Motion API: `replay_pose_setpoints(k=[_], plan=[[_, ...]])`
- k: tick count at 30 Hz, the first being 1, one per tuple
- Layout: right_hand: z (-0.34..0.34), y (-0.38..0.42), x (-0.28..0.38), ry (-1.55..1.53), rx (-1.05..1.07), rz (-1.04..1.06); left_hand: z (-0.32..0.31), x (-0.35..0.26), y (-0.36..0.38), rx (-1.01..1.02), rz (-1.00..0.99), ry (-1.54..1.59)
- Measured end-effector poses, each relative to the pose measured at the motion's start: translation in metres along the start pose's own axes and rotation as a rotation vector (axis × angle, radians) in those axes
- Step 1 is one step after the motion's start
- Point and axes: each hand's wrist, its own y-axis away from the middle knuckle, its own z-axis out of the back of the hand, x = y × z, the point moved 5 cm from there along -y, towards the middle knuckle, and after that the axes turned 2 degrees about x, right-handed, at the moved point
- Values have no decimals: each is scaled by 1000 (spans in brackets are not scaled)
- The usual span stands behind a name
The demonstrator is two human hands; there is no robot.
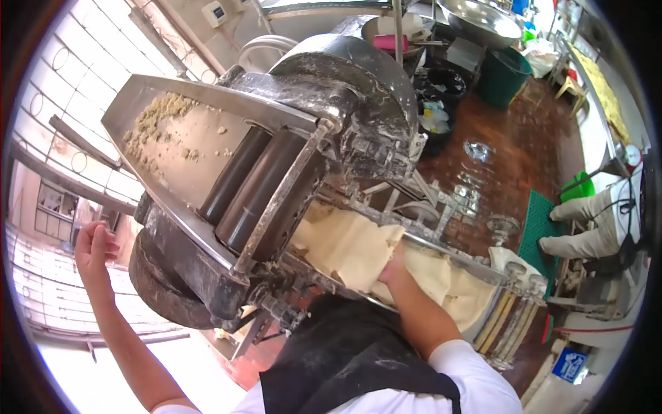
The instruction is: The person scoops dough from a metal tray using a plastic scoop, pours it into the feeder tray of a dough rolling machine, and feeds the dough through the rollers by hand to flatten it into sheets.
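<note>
My right hand (394, 268) grips the edge of a pale dough sheet (352, 250), its fingers partly hidden by the dough. That sheet lies folded below the rollers of a dough sheeter (265, 183), with more dough (427, 270) spread along the conveyor to the right. Away from the machine's left side, my left hand (96, 247) is raised with its fingers curled in and nothing visible in them. Crumbly dough bits (162, 124) are scattered over the metal feed tray (200, 141) above the two dark rollers.
A round machine housing (345, 62) rises behind the rollers. Farther back stand a green bin (505, 77), black buckets (441, 83) and a large metal bowl (483, 24). At the right, a person's trouser legs (583, 224) are beside a green mat (534, 231). Barred windows (65, 90) line the left.
</note>
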Motion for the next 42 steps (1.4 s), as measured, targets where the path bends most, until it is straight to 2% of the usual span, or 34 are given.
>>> replay_pose_setpoints(k=[2, 5, 7, 9, 12, 15, 17, 18, 20, 21, 22, 24, 25, 26, 27, 30, 32, 33, 34, 36, 37, 39, 40, 41, 42], plan=[[27, 23, 14, 10, -106, 128, 5, 9, 14, -8, 31, 21], [52, 50, 19, -50, -160, 83, 7, 21, 31, -9, 72, 31], [57, 40, 11, 39, -178, 78, 10, 30, 44, -22, 70, 3], [74, 37, 20, 754, -595, 266, 19, 46, 49, -31, 69, -25], [113, 24, 30, 792, -726, 331, 40, 77, 57, -185, 50, -194], [83, 60, 39, 732, -691, 368, 75, 163, 63, -289, 146, -183], [83, 96, 61, 827, -723, 346, 82, 219, 79, -296, 303, -205], [85, 113, 73, 918, -736, 318, 85, 270, 90, -277, 365, -107], [93, 142, 93, 980, -841, 394, 65, 376, 139, -143, 529, 160], [95, 153, 101, 994, -826, 302, 33, 384, 184, -54, 769, 218], [96, 162, 108, 1008, -806, 207, 17, 485, 231, 329, 1161, 568], [114, 164, 117, 1062, -705, 260, -54, 407, 311, 874, 1240, 48], [114, 165, 116, 1082, -728, 290, -80, 406, 352, 1126, 1315, -245], [111, 166, 114, 1105, -749, 321, -101, 394, 389, 1421, 1206, -327], [115, 166, 112, 1082, -760, 367, -119, 343, 401, 1408, 1265, -300], [121, 160, 109, 1082, -731, 450, -150, 342, 436, 1298, 1388, -280], [126, 157, 111, 1137, -786, 443, -166, 321, 411, 1332, 999, -174], [132, 152, 112, 1166, -756, 430, -164, 316, 388, 1234, 999, -309], [143, 149, 118, 1191, -763, 454, -160, 308, 369, 1102, 798, -185], [150, 145, 122, 1235, -747, 460, -147, 293, 333, 849, 524, -244], [146, 145, 122, 1215, -712, 421, -142, 291, 330, 823, 546, -239], [142, 143, 122, 1220, -653, 372, -128, 296, 331, 538, 788, -75], [143, 143, 122, 1174, -542, 379, -126, 293, 335, 510, 810, -63], [144, 141, 122, 1124, -433, 380, -129, 288, 342, 570, 830, 38], [145, 139, 121, 1148, -410, 363, -127, 287, 351, 629, 844, 141]])
